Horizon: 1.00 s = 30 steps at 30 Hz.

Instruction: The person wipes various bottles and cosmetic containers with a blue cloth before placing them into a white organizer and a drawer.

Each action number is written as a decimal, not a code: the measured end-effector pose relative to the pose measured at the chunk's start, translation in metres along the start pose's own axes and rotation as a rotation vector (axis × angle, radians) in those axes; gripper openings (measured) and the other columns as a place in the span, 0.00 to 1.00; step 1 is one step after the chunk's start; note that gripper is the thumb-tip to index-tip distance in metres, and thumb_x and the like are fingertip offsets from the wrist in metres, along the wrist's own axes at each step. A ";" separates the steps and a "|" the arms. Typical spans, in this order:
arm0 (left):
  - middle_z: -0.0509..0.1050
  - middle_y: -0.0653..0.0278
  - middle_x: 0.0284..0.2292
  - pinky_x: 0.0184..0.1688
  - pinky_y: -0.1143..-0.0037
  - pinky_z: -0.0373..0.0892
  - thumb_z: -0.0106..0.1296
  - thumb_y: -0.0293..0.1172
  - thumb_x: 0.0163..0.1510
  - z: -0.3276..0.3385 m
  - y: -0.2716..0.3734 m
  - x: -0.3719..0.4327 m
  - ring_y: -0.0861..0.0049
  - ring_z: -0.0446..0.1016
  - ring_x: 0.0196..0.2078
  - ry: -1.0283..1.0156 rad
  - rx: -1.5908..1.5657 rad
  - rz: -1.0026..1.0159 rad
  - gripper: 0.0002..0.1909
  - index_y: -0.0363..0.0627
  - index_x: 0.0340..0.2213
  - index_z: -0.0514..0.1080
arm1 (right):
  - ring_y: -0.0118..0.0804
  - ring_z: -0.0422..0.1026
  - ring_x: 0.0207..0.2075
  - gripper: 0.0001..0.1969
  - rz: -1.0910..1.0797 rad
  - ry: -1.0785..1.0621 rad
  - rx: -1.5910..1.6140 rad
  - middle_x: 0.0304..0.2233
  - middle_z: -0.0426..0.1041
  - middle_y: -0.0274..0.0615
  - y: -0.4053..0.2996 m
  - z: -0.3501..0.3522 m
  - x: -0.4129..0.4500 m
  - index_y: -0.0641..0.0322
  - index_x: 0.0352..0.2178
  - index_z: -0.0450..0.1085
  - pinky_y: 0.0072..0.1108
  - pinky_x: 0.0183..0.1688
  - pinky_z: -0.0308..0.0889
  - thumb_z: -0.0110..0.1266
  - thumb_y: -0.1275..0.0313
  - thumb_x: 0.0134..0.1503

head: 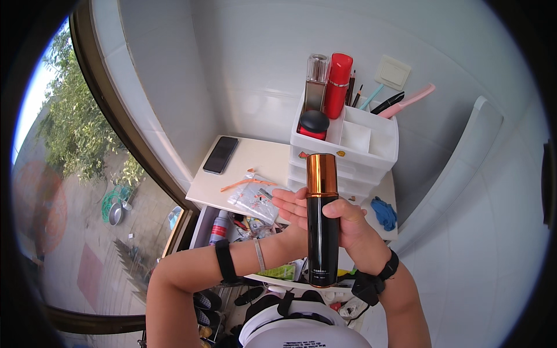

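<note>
A black pump-style or lotion bottle (323, 239) with a shiny copper cap (322, 174) stands nearly upright before me. My right hand (350, 219) holds it from the right, thumb across its front. Fingers reach out behind it to the left and appear to belong to that same hand. My left forearm crosses from the left; my left hand (300, 233) is mostly hidden behind the bottle and right hand, so its grip is unclear. Behind the bottle sits a white plastic drawer organizer (343, 150), holding a red bottle (338, 89) and a clear-capped bottle (315, 89).
A smartphone (220, 155) and a plastic bag (248, 200) lie on the cream tabletop (265, 152). A blue cloth (384, 213) is at the right. Below, an open drawer (203, 224) holds a spray can (218, 228) and clutter. A pink comb (409, 101) juts from the organizer. Window frame (117, 126) at left.
</note>
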<state>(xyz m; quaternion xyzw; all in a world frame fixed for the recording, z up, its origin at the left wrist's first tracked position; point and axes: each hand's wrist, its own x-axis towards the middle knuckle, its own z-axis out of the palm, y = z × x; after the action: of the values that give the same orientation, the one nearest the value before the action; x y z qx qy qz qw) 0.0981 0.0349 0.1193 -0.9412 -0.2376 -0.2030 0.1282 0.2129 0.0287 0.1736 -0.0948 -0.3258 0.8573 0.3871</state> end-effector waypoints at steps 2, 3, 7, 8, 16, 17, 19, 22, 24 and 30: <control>0.64 0.50 0.48 0.54 0.63 0.59 0.46 0.30 0.47 -0.002 0.002 0.000 0.58 0.61 0.53 -0.013 0.014 -0.008 0.26 0.37 0.49 0.62 | 0.56 0.47 0.62 0.29 -0.018 0.007 0.019 0.57 0.47 0.70 -0.005 -0.001 -0.001 0.77 0.44 0.57 0.35 0.64 0.40 0.50 0.71 0.39; 0.64 0.50 0.48 0.53 0.63 0.60 0.46 0.30 0.47 -0.005 0.001 -0.002 0.58 0.61 0.53 -0.023 0.020 -0.016 0.25 0.37 0.49 0.62 | 0.56 0.47 0.62 0.28 -0.029 0.002 0.039 0.57 0.47 0.70 -0.007 0.001 -0.001 0.76 0.44 0.58 0.35 0.64 0.40 0.51 0.71 0.39; 0.64 0.50 0.48 0.51 0.63 0.60 0.46 0.30 0.48 -0.012 0.000 -0.006 0.58 0.62 0.52 -0.016 0.029 -0.043 0.25 0.38 0.50 0.62 | 0.58 0.49 0.61 0.27 -0.076 -0.022 0.010 0.56 0.50 0.70 -0.009 0.004 -0.006 0.74 0.43 0.59 0.38 0.63 0.44 0.50 0.72 0.39; 0.64 0.50 0.48 0.51 0.63 0.60 0.46 0.30 0.48 -0.014 0.000 -0.006 0.58 0.62 0.51 -0.012 0.026 -0.048 0.25 0.38 0.50 0.61 | 0.58 0.49 0.61 0.27 -0.077 -0.018 0.011 0.56 0.50 0.70 -0.010 0.005 -0.007 0.74 0.43 0.59 0.38 0.63 0.44 0.50 0.72 0.39; 0.63 0.49 0.48 0.47 0.63 0.62 0.46 0.31 0.50 -0.019 -0.008 -0.014 0.58 0.63 0.49 0.091 -0.006 -0.116 0.25 0.40 0.51 0.61 | 0.63 0.48 0.60 0.30 -0.131 0.041 0.002 0.56 0.48 0.72 -0.016 0.016 -0.012 0.76 0.45 0.55 0.42 0.62 0.45 0.50 0.69 0.39; 0.61 0.51 0.51 0.51 0.63 0.60 0.47 0.33 0.51 -0.008 -0.016 -0.016 0.57 0.59 0.53 0.139 -0.052 -0.125 0.26 0.44 0.52 0.60 | 0.63 0.48 0.60 0.30 -0.127 0.015 0.019 0.57 0.47 0.72 -0.015 0.014 -0.012 0.76 0.44 0.55 0.42 0.62 0.45 0.50 0.69 0.40; 0.58 0.52 0.54 0.54 0.63 0.58 0.48 0.36 0.51 -0.007 -0.023 -0.011 0.57 0.55 0.58 0.186 -0.102 -0.132 0.27 0.48 0.53 0.60 | 0.63 0.47 0.60 0.34 -0.123 0.008 0.019 0.57 0.45 0.71 -0.016 0.010 -0.012 0.77 0.48 0.51 0.43 0.62 0.46 0.51 0.67 0.40; 0.56 0.51 0.55 0.61 0.62 0.52 0.47 0.30 0.46 -0.018 -0.024 -0.001 0.61 0.51 0.61 0.231 -0.013 -0.071 0.26 0.38 0.50 0.61 | 0.63 0.47 0.60 0.42 -0.140 -0.004 0.017 0.58 0.44 0.71 -0.017 0.006 -0.013 0.76 0.54 0.43 0.45 0.62 0.46 0.51 0.67 0.40; 0.56 0.53 0.56 0.62 0.62 0.50 0.46 0.33 0.48 -0.027 -0.027 0.004 0.62 0.50 0.62 0.262 -0.078 -0.084 0.27 0.39 0.51 0.60 | 0.62 0.47 0.61 0.47 -0.119 -0.020 0.021 0.58 0.45 0.69 -0.017 0.002 -0.014 0.74 0.58 0.35 0.47 0.61 0.46 0.52 0.66 0.40; 0.55 0.55 0.57 0.63 0.62 0.46 0.41 0.38 0.52 -0.030 -0.038 0.010 0.63 0.48 0.63 0.188 -0.026 -0.095 0.26 0.40 0.51 0.60 | 0.57 0.46 0.62 0.47 -0.082 -0.020 -0.023 0.59 0.45 0.65 -0.020 0.014 -0.019 0.72 0.59 0.35 0.48 0.60 0.46 0.52 0.66 0.41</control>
<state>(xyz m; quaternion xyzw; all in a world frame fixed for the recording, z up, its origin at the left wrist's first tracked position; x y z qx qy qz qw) 0.0774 0.0606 0.1561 -0.9074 -0.2660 -0.2992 0.1277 0.2318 0.0181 0.1955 -0.0770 -0.3431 0.8379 0.4175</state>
